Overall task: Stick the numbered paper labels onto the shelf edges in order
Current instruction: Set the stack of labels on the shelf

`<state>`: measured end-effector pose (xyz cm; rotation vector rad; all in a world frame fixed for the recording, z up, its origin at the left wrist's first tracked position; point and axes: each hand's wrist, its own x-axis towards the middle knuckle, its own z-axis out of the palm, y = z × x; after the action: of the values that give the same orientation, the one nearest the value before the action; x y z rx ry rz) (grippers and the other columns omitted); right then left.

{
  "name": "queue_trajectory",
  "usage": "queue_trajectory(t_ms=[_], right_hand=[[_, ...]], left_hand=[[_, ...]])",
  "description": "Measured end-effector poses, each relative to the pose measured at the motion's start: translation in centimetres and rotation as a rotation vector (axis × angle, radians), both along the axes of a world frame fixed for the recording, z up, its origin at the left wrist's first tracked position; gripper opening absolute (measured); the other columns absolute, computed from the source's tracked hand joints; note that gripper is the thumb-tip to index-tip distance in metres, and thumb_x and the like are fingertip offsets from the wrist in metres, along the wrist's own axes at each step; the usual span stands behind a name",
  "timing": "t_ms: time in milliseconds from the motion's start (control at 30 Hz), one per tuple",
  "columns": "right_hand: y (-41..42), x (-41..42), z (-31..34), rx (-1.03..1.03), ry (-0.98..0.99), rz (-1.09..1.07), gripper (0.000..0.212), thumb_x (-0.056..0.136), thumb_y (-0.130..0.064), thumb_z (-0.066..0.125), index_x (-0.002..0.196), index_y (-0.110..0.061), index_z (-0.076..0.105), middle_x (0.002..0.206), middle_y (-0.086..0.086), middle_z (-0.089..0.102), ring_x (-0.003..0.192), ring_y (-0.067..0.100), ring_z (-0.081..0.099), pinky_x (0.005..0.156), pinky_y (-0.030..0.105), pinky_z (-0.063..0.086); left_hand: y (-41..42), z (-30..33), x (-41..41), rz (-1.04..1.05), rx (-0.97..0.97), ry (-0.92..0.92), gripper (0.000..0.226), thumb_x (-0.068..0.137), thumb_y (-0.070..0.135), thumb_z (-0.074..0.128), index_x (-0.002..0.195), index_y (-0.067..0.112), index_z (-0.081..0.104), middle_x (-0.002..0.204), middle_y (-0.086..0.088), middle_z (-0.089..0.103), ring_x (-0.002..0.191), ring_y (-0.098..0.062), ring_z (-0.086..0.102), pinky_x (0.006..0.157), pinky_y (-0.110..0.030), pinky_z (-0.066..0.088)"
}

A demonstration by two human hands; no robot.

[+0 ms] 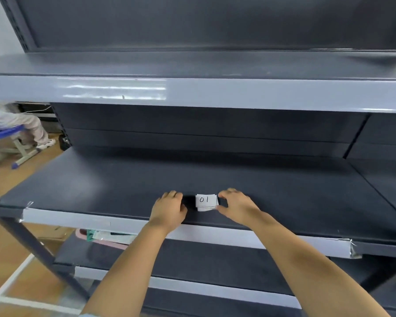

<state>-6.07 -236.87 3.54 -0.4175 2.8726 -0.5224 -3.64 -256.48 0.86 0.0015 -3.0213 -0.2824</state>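
Note:
A small stack of white paper labels, the top one marked "01", lies on the dark middle shelf near its front. My right hand pinches the stack's right side between thumb and fingers. My left hand rests on the shelf just left of the stack with its fingers curled, apart from the labels and holding nothing I can see. The middle shelf's front edge carries a white strip. The upper shelf's edge is glossy grey and the lower shelf's edge is white.
Pink and green packaged items lie on the lower shelf at left. A dark upright post slants across the left foreground. A seated person on a blue chair is at the far left on the wooden floor.

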Motion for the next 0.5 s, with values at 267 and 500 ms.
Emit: queue_trajectory(t_ms=[267, 500], right_hand=[[-2.9, -2.5, 0.1, 0.127, -0.082, 0.058, 0.061, 0.089, -0.045, 0.058, 0.141, -0.021, 0.038, 0.139, 0.001, 0.039, 0.126, 0.025, 0.04, 0.103, 0.035, 0.031], [-3.0, -3.1, -0.6, 0.153, -0.085, 0.013, 0.046, 0.089, -0.038, 0.059, 0.129, -0.017, 0.051, 0.13, 0.004, 0.044, 0.116, 0.024, 0.045, 0.098, 0.034, 0.035]], left_hand=[[-2.8, -0.2, -3.1, -0.007, -0.007, -0.046, 0.045, 0.096, 0.022, 0.04, 0.139, 0.01, 0.035, 0.14, -0.004, 0.044, 0.128, -0.023, 0.04, 0.103, -0.032, 0.035], [-3.3, -0.4, -4.1, -0.035, -0.022, -0.058, 0.045, 0.096, 0.023, 0.04, 0.138, 0.012, 0.035, 0.14, -0.005, 0.044, 0.128, -0.023, 0.041, 0.103, -0.033, 0.035]])
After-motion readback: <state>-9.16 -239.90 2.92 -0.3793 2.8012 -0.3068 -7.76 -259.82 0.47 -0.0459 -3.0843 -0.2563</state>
